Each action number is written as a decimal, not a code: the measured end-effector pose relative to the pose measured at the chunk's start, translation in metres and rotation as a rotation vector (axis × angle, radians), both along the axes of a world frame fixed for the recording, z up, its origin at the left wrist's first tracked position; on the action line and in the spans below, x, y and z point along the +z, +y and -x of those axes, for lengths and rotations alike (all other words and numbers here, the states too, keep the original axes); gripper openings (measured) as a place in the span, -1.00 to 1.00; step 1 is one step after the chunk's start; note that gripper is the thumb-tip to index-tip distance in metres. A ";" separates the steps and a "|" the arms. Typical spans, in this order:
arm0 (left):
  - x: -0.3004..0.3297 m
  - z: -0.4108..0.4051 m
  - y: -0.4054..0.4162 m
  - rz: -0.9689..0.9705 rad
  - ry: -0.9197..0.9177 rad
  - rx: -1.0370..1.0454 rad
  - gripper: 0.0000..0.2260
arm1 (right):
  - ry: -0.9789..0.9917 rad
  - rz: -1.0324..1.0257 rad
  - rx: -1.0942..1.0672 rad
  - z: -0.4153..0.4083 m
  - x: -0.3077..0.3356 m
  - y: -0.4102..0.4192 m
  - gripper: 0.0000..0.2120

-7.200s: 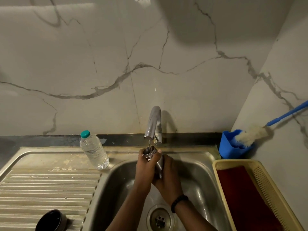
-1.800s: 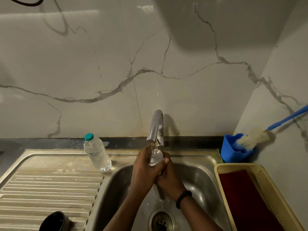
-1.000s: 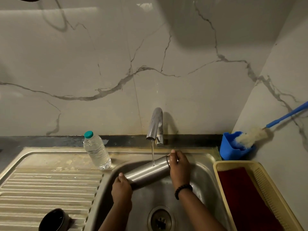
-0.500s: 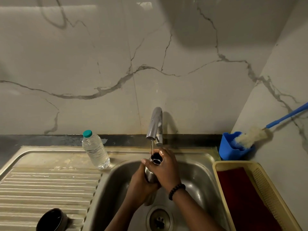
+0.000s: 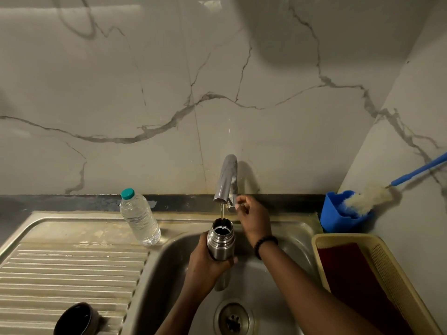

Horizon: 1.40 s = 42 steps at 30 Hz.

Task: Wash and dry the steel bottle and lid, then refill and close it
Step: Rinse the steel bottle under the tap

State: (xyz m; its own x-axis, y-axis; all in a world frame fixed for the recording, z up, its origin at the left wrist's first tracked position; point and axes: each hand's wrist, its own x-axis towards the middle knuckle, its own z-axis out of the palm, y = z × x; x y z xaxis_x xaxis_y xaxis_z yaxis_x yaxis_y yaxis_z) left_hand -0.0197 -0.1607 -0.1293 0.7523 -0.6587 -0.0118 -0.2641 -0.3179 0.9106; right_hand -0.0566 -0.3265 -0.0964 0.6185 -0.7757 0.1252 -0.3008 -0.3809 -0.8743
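Brushed steel bottle point(image 5: 221, 245), dull stainless sink point(image 5: 285, 238), clear plastic bottle point(image 5: 140, 218), glossy marble-look wall point(image 5: 169, 93).

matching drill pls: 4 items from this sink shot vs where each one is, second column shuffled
Items:
1. steel bottle
2. plastic water bottle
3. black lid
4. bottle brush

Places:
A. in the blue holder
B. upright under the tap, gripped by the left hand
C. on the ribbed drainboard, near edge
D. standing on the sink rim, left of the tap

Pairs: 1-B, 2-D, 3-C, 4-A
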 end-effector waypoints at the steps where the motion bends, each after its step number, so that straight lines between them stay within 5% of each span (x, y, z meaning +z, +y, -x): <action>1: 0.000 -0.001 -0.001 0.004 0.002 -0.008 -0.38 | 0.067 0.028 0.049 -0.007 0.000 -0.006 -0.78; 5: 0.004 -0.002 -0.005 0.023 0.004 -0.015 -0.37 | 0.292 0.126 0.210 -0.024 0.000 -0.018 -0.77; 22: 0.003 0.001 -0.009 0.029 0.012 -0.016 -0.37 | 0.383 0.391 0.246 -0.026 0.002 -0.016 -0.80; 33: 0.001 -0.001 -0.006 0.032 0.017 -0.010 -0.35 | 0.273 0.070 0.247 -0.025 0.012 -0.015 -0.76; 38: 0.001 -0.007 -0.007 0.031 0.014 -0.005 -0.36 | -0.117 -0.668 0.062 -0.016 0.004 0.003 -0.64; 42: 0.000 -0.008 -0.006 0.042 0.015 0.008 -0.34 | -0.244 -0.751 0.063 -0.004 -0.007 0.009 -0.79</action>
